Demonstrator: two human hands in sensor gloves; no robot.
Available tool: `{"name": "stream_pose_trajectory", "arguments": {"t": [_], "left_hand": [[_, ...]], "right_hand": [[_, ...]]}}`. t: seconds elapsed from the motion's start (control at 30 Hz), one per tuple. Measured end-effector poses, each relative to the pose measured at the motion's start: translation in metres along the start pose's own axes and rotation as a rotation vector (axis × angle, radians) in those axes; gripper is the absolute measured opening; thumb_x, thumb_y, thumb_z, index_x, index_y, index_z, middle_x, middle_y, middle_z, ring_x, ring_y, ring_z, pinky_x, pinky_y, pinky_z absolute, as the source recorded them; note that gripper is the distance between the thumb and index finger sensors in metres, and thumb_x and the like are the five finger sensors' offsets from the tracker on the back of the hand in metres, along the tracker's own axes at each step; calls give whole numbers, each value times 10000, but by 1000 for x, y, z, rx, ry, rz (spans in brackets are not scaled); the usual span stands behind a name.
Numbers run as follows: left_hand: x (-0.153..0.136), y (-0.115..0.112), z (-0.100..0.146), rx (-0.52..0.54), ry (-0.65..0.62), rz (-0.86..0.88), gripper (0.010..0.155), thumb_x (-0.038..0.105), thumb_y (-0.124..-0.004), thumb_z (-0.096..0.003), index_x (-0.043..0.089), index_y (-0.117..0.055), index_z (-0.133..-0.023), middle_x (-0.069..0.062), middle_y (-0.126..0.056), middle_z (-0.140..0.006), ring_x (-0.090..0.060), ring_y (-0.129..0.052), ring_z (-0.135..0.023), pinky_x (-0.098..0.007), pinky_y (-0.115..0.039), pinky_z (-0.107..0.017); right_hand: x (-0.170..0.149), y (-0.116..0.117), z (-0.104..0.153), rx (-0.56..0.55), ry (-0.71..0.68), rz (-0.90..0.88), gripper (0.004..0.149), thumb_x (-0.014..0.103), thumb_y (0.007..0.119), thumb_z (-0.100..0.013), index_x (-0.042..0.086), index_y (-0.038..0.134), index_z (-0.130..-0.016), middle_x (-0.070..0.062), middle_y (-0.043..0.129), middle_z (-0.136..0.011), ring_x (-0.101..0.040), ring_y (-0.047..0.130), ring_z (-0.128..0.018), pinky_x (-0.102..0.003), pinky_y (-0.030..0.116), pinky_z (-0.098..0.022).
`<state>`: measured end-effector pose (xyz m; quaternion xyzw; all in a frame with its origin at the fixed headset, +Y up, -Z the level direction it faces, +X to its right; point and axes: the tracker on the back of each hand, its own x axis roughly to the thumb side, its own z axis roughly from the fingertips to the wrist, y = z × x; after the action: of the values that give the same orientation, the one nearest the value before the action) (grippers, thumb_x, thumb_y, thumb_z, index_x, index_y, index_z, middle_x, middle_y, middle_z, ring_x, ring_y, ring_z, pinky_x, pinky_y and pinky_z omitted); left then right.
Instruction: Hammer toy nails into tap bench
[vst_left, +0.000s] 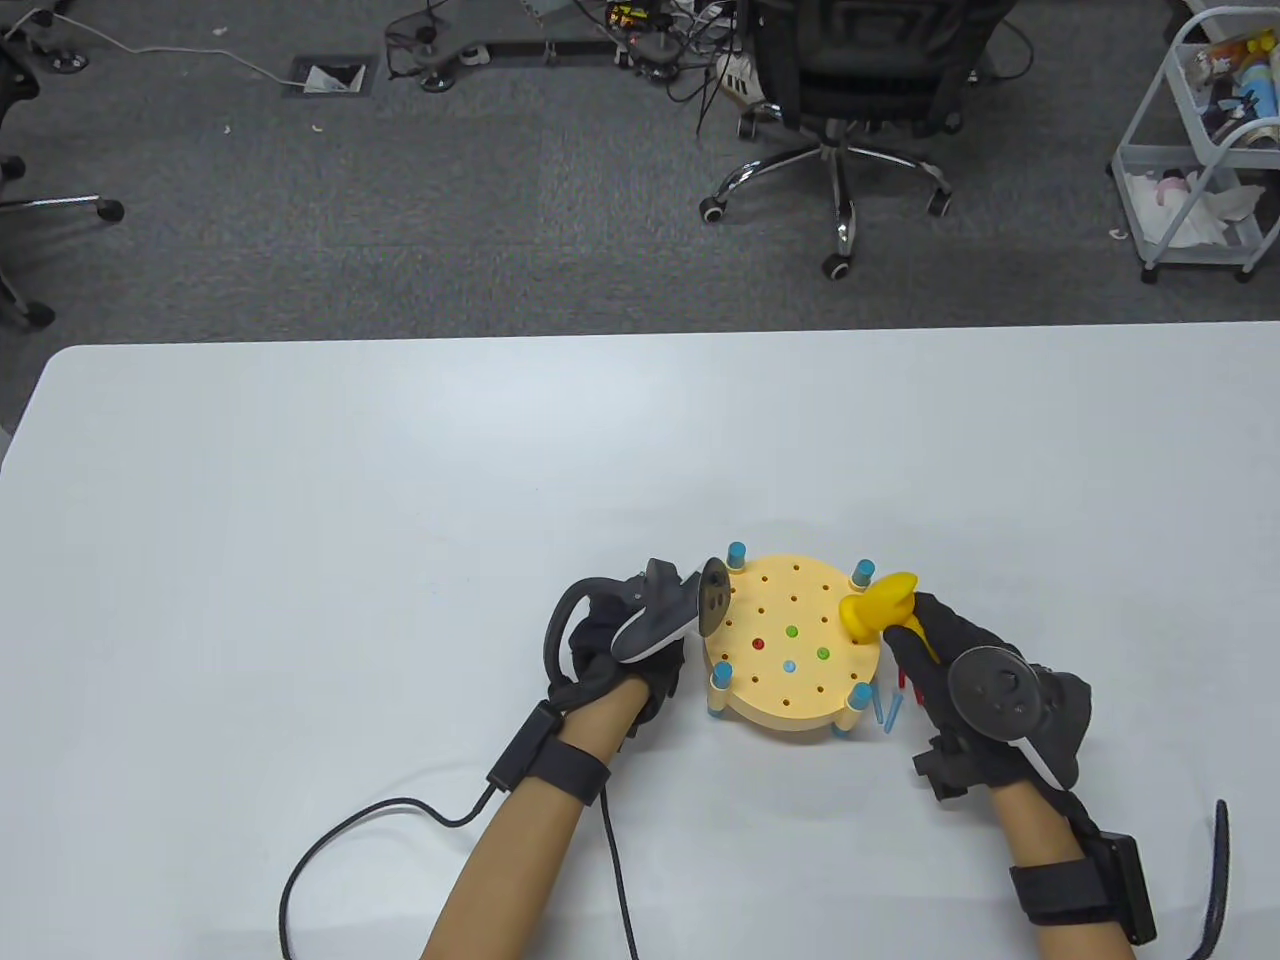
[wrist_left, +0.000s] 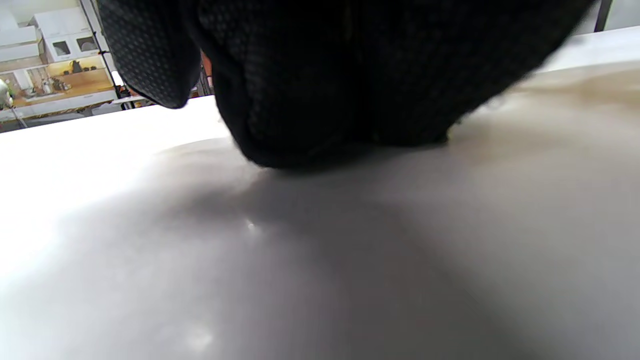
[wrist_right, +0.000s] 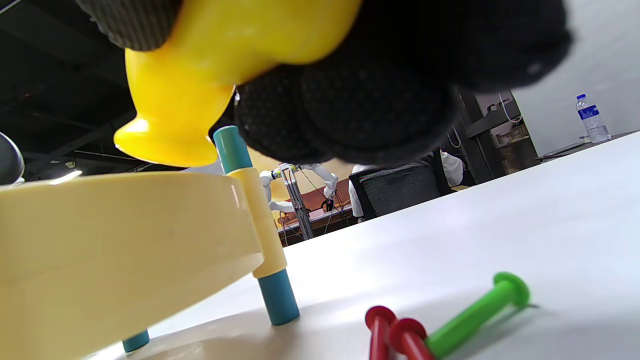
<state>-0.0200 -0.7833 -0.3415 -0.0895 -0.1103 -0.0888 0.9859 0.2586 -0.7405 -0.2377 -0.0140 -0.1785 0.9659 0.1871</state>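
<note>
The round yellow tap bench (vst_left: 790, 650) stands on blue legs near the table's front middle. Red (vst_left: 757, 643), green (vst_left: 792, 632) and blue (vst_left: 789, 665) nails sit in its holes. My right hand (vst_left: 935, 660) grips the yellow toy hammer (vst_left: 880, 605), its head over the bench's right edge. In the right wrist view the hammer head (wrist_right: 185, 115) is just above the bench rim (wrist_right: 125, 240). My left hand (vst_left: 625, 655) rests on the table at the bench's left side; whether it touches the bench is hidden. Its glove (wrist_left: 340, 80) fills the left wrist view.
Loose nails lie on the table right of the bench: blue ones (vst_left: 885, 710), two red (wrist_right: 395, 332) and a green one (wrist_right: 470, 315). A cable (vst_left: 380, 820) runs from my left wrist. An office chair (vst_left: 850, 120) and a cart (vst_left: 1200, 150) stand beyond the table.
</note>
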Motion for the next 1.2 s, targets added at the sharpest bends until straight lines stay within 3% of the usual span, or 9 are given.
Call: {"name": "stream_pose_trajectory", "arguments": {"t": [0.13, 0.27, 0.47, 0.53, 0.67, 0.8, 0.93, 1.03, 1.2], "left_hand": [[6, -3, 0, 2, -25, -40, 706, 310, -888, -307, 434, -597, -938, -12, -959, -654, -163, -1002, -407, -552, -717, -662], [3, -3, 4, 1, -23, -12, 576, 317, -883, -318, 386, -722, -866, -9, -959, -662, -153, -1014, -403, -540, -737, -653], [-9, -2, 9, 19, -5, 27, 554, 342, -879, -303, 364, -734, -837, 17, -998, -598, -127, -1040, -341, -488, -827, -589], [-14, -2, 12, 33, 1, 48, 484, 358, -836, -315, 353, -756, -793, 26, -1018, -554, -135, -1051, -315, -472, -848, -568], [-36, -2, 19, 25, -44, 205, 441, 336, -813, -338, 324, -757, -775, 8, -1019, -579, -151, -1065, -335, -456, -847, -570], [-58, 24, 38, 145, -102, 426, 442, 334, -817, -345, 298, -755, -781, 5, -1014, -598, -156, -1068, -338, -463, -835, -569], [-53, 64, 52, 200, -182, 548, 448, 324, -820, -360, 286, -739, -800, -26, -997, -603, -167, -1026, -321, -464, -819, -554], [-32, 85, 53, 220, -213, 452, 452, 335, -836, -351, 302, -744, -791, -22, -996, -602, -163, -1010, -312, -459, -823, -534], [0, 94, 47, 236, -206, 244, 451, 354, -855, -330, 317, -764, -770, -7, -1011, -584, -139, -985, -242, -415, -864, -437]], "right_hand": [[-1, 0, 0, 2, 4, -8, 634, 588, 560, -408, 218, 786, -870, 19, 996, -523, -193, 999, -300, -324, 858, -285], [0, 0, 0, 6, -2, -5, 634, 589, 560, -407, 219, 785, -871, 19, 996, -523, -193, 999, -300, -323, 858, -285], [-2, -2, 0, -2, 2, -16, 633, 589, 559, -409, 221, 784, -872, 19, 995, -525, -193, 999, -301, -322, 858, -287], [-3, -4, -1, -8, 7, -27, 634, 589, 559, -408, 220, 784, -872, 20, 996, -524, -192, 999, -301, -323, 858, -286], [-5, -7, -2, -13, 15, -66, 634, 589, 559, -409, 220, 784, -872, 20, 995, -525, -192, 999, -302, -322, 857, -288], [-4, -10, -4, -20, 10, -92, 635, 591, 558, -409, 221, 783, -874, 22, 995, -527, -191, 999, -304, -321, 857, -289], [-2, -13, -4, -29, -1, -113, 635, 591, 558, -410, 221, 784, -874, 21, 995, -528, -192, 998, -304, -321, 857, -289], [-2, -14, -3, -30, -8, -121, 634, 590, 558, -411, 221, 783, -874, 22, 995, -528, -191, 999, -304, -322, 858, -288], [-1, -16, -1, -34, -20, -139, 635, 590, 559, -410, 219, 785, -873, 18, 995, -526, -193, 999, -303, -323, 857, -287]]}}
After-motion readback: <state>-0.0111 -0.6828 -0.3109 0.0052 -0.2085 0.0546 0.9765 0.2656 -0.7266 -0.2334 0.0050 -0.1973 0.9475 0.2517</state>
